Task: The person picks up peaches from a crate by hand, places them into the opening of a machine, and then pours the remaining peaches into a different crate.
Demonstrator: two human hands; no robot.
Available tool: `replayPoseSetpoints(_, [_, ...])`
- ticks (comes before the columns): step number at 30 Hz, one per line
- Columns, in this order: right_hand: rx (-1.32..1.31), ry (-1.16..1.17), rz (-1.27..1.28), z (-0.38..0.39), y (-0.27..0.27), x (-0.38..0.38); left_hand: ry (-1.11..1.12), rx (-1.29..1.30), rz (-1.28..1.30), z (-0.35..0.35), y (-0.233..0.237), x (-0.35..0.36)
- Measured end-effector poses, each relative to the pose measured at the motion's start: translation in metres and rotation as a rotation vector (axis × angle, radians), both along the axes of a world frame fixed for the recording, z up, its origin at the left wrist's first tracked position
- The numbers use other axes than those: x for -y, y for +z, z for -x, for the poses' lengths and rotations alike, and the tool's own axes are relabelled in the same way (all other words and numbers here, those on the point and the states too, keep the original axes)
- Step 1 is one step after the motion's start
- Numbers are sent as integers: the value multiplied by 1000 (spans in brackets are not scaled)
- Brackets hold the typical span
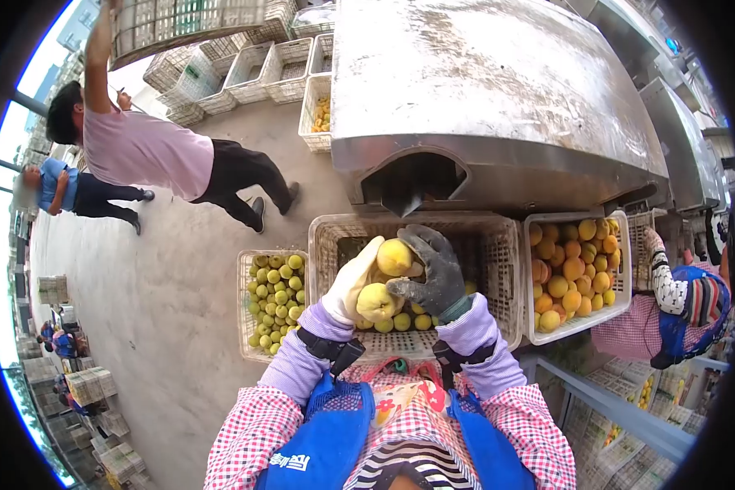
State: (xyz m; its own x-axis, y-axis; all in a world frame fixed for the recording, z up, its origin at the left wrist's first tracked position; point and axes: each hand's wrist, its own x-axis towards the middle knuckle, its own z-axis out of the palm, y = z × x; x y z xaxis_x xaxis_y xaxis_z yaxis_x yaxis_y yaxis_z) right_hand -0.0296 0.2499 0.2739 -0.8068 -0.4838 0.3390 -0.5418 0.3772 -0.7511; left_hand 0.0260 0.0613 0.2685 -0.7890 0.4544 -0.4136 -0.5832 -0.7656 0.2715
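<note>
My left hand (353, 283), in a white glove, is closed round yellow peaches (376, 303) above a large plastic crate (502, 245). My right hand (434, 276), in a dark grey glove, faces it with curled fingers against an upper yellow peach (394, 256). The two hands nearly meet, and part of another fruit shows between them. Below them, several yellow-green fruits (402, 322) lie along the near side of the crate. The palms and some fingertips are hidden by the fruit.
Green fruits (276, 299) fill a crate at left; orange-yellow peaches (578, 278) fill one at right. A metal machine (498, 90) with a dark opening stands ahead. A person in pink (151, 151) lifts a crate (180, 24). Another person (678, 298) is at right.
</note>
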Motion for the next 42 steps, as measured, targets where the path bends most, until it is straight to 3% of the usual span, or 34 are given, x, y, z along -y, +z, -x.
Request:
replayPoseSetpoints(2, [50,12,30,0,8,-6,188,-763,919,9,-4,-1])
replayPoseSetpoints(4, [144,-30,39,-3,1,-8,241,-868,1258,11,3,-9])
replayPoseSetpoints(6, [211,-83,114,-4,-8,-9,160,-320,1007,12,22,-20])
replayPoseSetpoints(8, [261,-140,259,-5,-16,-6,184,-426,1097,15,30,-16])
replayPoseSetpoints(9, [151,-169,230,-5,-17,-4,224,-648,1276,14,25,-15])
replayPoseSetpoints(11, [20,-180,147,-5,-23,-2,255,-820,1398,14,22,-14])
replayPoseSetpoints(16, [-126,-251,117,25,-27,20,262,-630,1158,10,19,-6])
replayPoseSetpoints(18, [-300,-379,26,47,-44,36,313,-725,1171,4,-5,3])
replayPoseSetpoints(19, [-326,-408,35,61,-48,44,268,-811,1336,6,-12,10])
replayPoseSetpoints(22, [-137,-372,-11,94,-80,67,281,-545,1105,-1,-22,11])
replayPoseSetpoints(24, [-179,-502,-130,79,-78,85,328,-534,1083,0,-35,12])
replayPoseSetpoints(27, [164,-395,-16,70,-71,69,488,-229,727,7,-41,10])
replayPoseSetpoints(28, [301,-331,53,76,-66,59,530,45,348,15,-25,10])
replayPoseSetpoints(30, [-33,-199,59,51,-31,38,604,-212,525,11,-40,7])
replayPoseSetpoints(31, [-65,-47,123,31,-39,30,624,-265,598,12,-40,4])
replayPoseSetpoints(33, [104,-25,125,-11,-34,33,643,-288,734,16,-28,-6])
replayPoseSetpoints(35, [182,-62,131,-22,-34,33,677,-185,739,22,1,-26])
replayPoseSetpoints(38, [124,-143,168,-11,-44,31,246,-91,606,13,-20,-7])
replayPoseSetpoints(42, [-43,-242,208,-6,-43,34,375,-121,445,21,-9,-23])
